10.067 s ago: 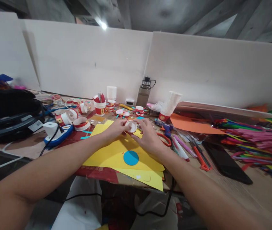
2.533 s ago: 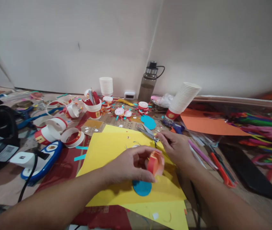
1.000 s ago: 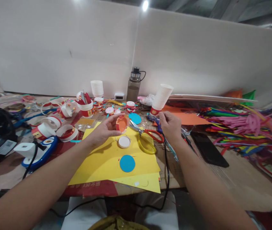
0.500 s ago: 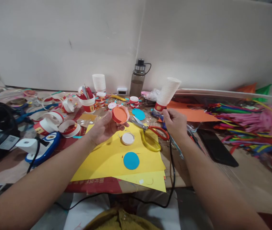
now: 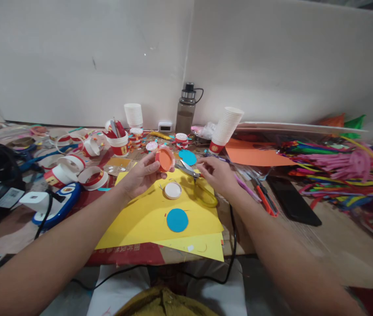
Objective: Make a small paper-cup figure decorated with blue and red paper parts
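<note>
My left hand (image 5: 143, 175) holds a short cut-down paper cup (image 5: 165, 159), tilted so that its orange inside shows. My right hand (image 5: 217, 175) hovers over the scissors (image 5: 207, 195), fingers curled and pressed together; whatever they hold, if anything, is hidden. The hand covers the scissors' red handle, while the yellow handle and part of the blades show. Below lie a white round lid-like piece (image 5: 173, 190) and a blue paper disc (image 5: 177, 220) on yellow paper (image 5: 133, 228). Another blue paper piece (image 5: 188, 157) rests behind the scissors.
Stacked paper cups (image 5: 227, 127) lean at the back beside a water bottle (image 5: 185, 109). A cup of pens (image 5: 118, 144) and cut cup rings (image 5: 93, 177) fill the left. To the right lie orange paper (image 5: 258, 153), a phone (image 5: 293, 200) and colourful pipe cleaners (image 5: 344, 162).
My right hand has moved left, from beside the cup stack to above the scissors. The cup piece in my left hand has turned slightly.
</note>
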`<state>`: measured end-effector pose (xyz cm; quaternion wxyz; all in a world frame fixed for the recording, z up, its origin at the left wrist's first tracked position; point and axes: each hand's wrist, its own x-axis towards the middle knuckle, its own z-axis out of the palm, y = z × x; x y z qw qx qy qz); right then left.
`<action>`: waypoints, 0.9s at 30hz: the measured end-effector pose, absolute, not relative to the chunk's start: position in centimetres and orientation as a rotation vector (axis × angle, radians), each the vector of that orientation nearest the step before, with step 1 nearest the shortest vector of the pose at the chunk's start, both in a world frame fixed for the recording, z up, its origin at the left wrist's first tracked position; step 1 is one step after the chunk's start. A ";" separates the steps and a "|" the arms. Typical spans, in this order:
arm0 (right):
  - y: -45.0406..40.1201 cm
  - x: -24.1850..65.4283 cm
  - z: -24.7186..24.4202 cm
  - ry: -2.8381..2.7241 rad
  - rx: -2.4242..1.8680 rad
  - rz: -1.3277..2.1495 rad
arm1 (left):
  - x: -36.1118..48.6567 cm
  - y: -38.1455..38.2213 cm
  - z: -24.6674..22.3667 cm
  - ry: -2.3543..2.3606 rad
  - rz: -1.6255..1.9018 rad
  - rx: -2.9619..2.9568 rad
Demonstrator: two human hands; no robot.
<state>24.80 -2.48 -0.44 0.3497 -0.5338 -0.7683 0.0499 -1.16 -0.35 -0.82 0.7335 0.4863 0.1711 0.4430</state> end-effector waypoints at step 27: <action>-4.8 20.9 -0.3 -1.929 -1.010 0.371 | -0.9 -0.4 -1.0 0.407 1.065 1.203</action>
